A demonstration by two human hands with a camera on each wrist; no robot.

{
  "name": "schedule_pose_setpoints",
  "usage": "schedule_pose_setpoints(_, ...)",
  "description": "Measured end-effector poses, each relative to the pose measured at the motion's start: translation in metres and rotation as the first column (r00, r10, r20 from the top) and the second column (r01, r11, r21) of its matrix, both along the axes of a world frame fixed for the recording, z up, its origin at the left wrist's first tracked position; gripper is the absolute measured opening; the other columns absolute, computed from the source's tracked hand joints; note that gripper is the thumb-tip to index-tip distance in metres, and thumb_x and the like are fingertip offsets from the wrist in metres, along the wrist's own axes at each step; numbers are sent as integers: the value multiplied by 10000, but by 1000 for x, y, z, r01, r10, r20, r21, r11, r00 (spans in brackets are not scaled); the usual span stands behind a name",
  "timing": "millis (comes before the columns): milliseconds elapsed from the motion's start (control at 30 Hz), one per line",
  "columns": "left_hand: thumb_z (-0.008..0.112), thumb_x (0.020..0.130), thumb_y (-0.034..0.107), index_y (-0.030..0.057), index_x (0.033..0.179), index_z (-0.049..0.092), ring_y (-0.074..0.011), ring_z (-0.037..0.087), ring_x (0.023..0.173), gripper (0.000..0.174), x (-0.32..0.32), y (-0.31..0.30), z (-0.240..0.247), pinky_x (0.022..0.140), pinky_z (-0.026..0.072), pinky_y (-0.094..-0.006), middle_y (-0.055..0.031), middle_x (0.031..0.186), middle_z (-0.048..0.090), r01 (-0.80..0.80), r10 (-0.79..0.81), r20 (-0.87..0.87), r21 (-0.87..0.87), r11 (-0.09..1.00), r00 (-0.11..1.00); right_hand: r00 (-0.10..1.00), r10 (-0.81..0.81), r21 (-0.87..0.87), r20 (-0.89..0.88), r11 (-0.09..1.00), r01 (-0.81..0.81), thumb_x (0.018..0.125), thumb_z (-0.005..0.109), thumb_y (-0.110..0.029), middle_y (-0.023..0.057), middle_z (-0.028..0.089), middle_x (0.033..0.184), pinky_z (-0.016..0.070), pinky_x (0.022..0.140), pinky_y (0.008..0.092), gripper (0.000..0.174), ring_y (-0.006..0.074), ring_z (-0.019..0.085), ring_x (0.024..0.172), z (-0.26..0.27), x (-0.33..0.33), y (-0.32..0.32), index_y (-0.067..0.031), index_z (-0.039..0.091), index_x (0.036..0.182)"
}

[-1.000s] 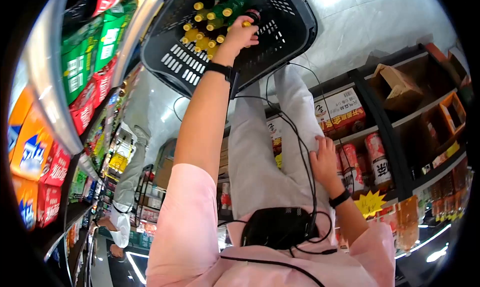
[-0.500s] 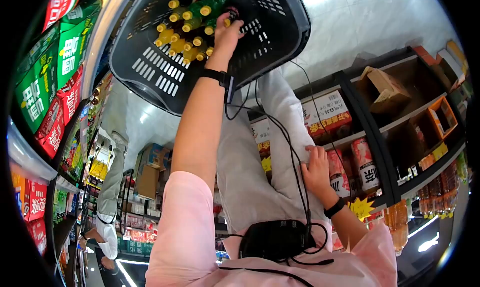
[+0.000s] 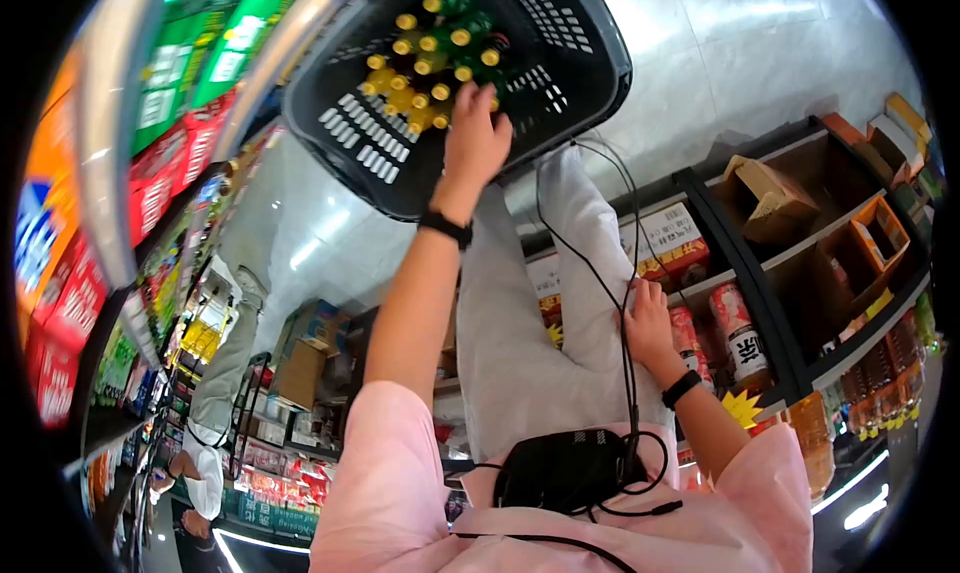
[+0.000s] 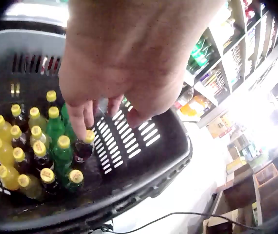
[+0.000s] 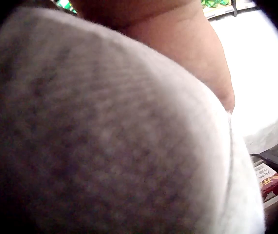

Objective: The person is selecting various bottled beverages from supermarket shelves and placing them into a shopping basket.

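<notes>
In upper middle of head view, left hand (image 3: 476, 145), fingers apart, is at a bottle (image 4: 83, 152), probably smooth, firm, best gripped by its neck.

The basket (image 3: 355, 163) was in front of the person's legs (image 3: 520, 353). Lots of bottles (image 3: 428, 65) stood close together inside it, nearer its left end than its right. One shelf (image 3: 105, 173) ran along the left, with drink packs (image 3: 160, 83) on it. Another shelf (image 3: 745, 288) was on the right. It held a flat box (image 3: 672, 241) beside the legs, drinks (image 3: 735, 328) next to that, and an open carton (image 3: 768, 198) farther out to the right.
</notes>
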State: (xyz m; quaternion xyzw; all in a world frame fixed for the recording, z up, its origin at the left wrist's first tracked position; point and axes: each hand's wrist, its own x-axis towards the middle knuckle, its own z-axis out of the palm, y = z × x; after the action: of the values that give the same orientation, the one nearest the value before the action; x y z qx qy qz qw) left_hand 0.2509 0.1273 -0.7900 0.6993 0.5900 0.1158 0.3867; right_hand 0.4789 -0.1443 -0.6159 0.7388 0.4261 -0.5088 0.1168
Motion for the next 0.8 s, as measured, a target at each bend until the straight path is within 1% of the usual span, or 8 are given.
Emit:
schedule_pose_setpoints(100, 586, 891, 133, 70, 903, 620, -366, 643, 851, 72, -35, -32, 96, 714, 513, -467, -148, 881, 655, 11, -9, 27, -74, 997, 1000, 993, 115, 146, 20, 982, -117, 861, 568, -194, 214, 516, 1190, 415, 973, 500, 404, 418, 474, 1108, 1, -10, 1, 14, 507, 1202)
schedule_pose_setpoints(267, 566, 965, 412, 26, 882, 623, -414, 643, 829, 400, -121, -150, 242, 724, 505, -489, -220, 832, 674, 49, -45, 20, -357, 933, 999, 916, 382, 388, 122, 831, -398, 909, 560, -278, 252, 504, 1291, 422, 1006, 502, 518, 438, 491, 1180, -8, -24, -32, 22, 471, 1322)
schedule_pose_setpoints(400, 595, 944, 387, 36, 913, 688, -404, 622, 754, 364, -187, -219, 378, 676, 486, -451, -237, 847, 653, 47, -81, -80, -354, 934, 994, 877, 475, 128, 74, 867, -481, 918, 529, -267, 275, 506, 1354, 447, 990, 530, 433, 469, 533, 1143, 17, -48, -8, 35, 603, 1219)
schedule_pose_setpoints(500, 608, 922, 328, 46, 898, 694, -381, 643, 737, 296, -258, -248, 404, 675, 503, -444, -201, 819, 676, -37, -9, -147, -310, 950, 989, 640, 768, 157, 20, 629, -761, 911, 520, -237, 238, 615, 1227, 477, 973, 495, 390, 424, 590, 1085, 18, -56, 11, 24, 652, 1169)
schedule_pose_setpoints(567, 605, 906, 257, 59, 919, 699, -367, 659, 749, 220, -295, -264, 410, 680, 514, -437, -181, 822, 691, -81, 68, -108, -124, 989, 992, 891, 442, 185, -103, 889, -419, 911, 498, -194, 189, 683, 1042, 509, 928, 416, 349, 338, 639, 1004, 21, -61, 19, 11, 659, 1144)
schedule_pose_setpoints(667, 604, 890, 212, 69, 901, 701, -401, 663, 827, 174, -326, -262, 436, 721, 524, -476, -195, 875, 698, -204, 206, -65, 29, 978, 976, 803, 543, 334, -247, 825, -455, 913, 467, -146, 177, 695, 1021, 518, 908, 370, 307, 308, 656, 982, 97, -71, 19, -8, 693, 1070)
schedule_pose_setpoints(733, 610, 890, 203, 55, 906, 691, -415, 652, 803, 169, -334, -249, 453, 707, 517, -484, -196, 836, 687, -206, 211, -17, 150, 967, 977, 519, 845, 523, -125, 501, -689, 862, 519, -215, 263, 689, 1000, 525, 842, 438, 372, 394, 658, 948, -57, -44, 12, -6, 657, 1137)
schedule_pose_setpoints(800, 598, 902, 213, 47, 882, 678, -420, 643, 780, 185, -339, -227, 454, 691, 509, -492, -197, 809, 675, -202, 207, 6, 240, 950, 978, 785, 618, 606, -43, 641, -471, 860, 516, -226, 248, 689, 997, 519, 870, 446, 342, 391, 652, 971, -75, -55, -23, 1, 687, 1049)
